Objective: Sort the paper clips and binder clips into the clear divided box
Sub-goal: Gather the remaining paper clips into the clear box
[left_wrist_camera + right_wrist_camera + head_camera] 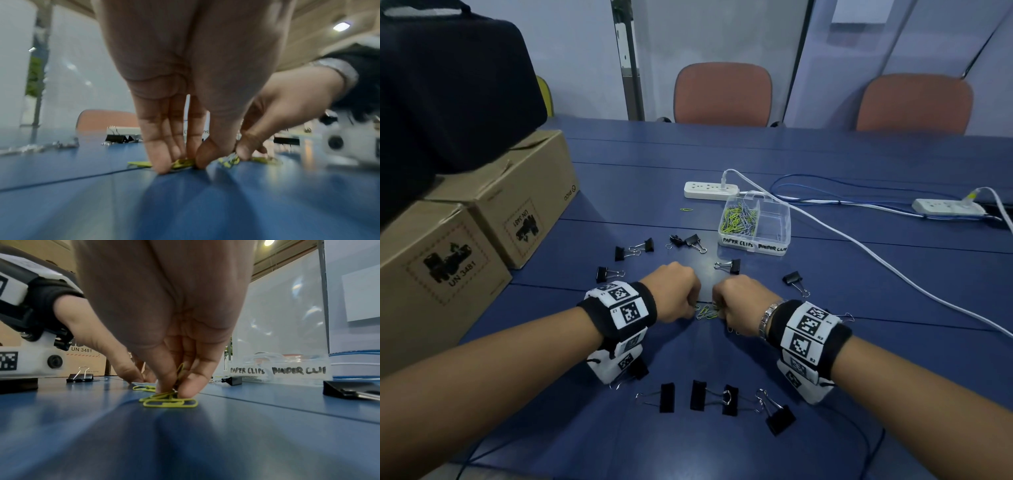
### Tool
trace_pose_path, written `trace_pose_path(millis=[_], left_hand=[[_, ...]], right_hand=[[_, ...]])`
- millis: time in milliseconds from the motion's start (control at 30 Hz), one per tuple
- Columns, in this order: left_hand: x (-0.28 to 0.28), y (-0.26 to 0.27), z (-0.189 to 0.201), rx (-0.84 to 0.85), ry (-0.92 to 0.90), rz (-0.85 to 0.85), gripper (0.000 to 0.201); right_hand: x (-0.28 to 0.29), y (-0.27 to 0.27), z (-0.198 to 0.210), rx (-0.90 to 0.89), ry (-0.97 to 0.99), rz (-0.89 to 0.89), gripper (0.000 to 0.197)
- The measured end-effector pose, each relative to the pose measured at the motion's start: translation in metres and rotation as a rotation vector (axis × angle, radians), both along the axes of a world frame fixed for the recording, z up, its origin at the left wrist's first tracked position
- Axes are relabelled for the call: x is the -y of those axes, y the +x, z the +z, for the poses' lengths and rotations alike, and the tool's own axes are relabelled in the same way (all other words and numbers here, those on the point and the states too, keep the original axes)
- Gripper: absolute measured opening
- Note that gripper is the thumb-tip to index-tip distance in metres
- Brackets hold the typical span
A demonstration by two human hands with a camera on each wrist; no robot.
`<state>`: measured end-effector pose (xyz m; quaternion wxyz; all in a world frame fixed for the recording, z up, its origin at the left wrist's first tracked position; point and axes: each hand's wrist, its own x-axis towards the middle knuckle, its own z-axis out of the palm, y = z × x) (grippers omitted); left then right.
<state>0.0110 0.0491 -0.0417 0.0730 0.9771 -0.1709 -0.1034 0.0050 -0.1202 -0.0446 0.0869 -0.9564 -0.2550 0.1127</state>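
A small pile of green and grey paper clips [705, 312] lies on the blue table between my hands. My left hand [693, 306] pinches clips [183, 162] against the table with thumb and fingertips. My right hand [717, 308] pinches green clips [170, 402], one of them standing upright between thumb and fingers. The clear divided box [786, 222] stands beyond them; its left cell, labelled PAPER CLIPS, holds many clips, and the BINDER CLIPS cell looks empty. Several black binder clips [667, 397] lie scattered around my hands. One green clip [686, 209] lies alone left of the box.
A white power strip [710, 190] and white and blue cables run behind and right of the box. Two cardboard boxes [517, 212] with a black bag [448, 85] on top stand at the left. Orange chairs [722, 92] stand at the table's far edge.
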Motion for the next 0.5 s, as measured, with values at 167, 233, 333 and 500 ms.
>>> trace_pose_path(millis=[167,233,333,500], left_hand=[[0.0002,0.0045,0.0029,-0.032,0.006,-0.007,0.013],[0.0001,0.007,0.0036,-0.055,-0.005,0.006,0.017],[-0.0004,0.0097,0.0065,-0.083,-0.027,0.026,0.02],[-0.0004,0.0076,0.006,-0.065,-0.017,0.024,0.019]], right_hand=[[0.0041,0.0028,-0.0014,0.0,0.02,0.047,0.025],[0.005,0.0037,-0.0012,-0.002,0.021,0.06,0.024],[0.0051,0.0046,-0.0007,-0.001,0.031,0.078,0.026],[0.0074,0.0094,-0.0038,-0.014,0.044,0.089,0.026]])
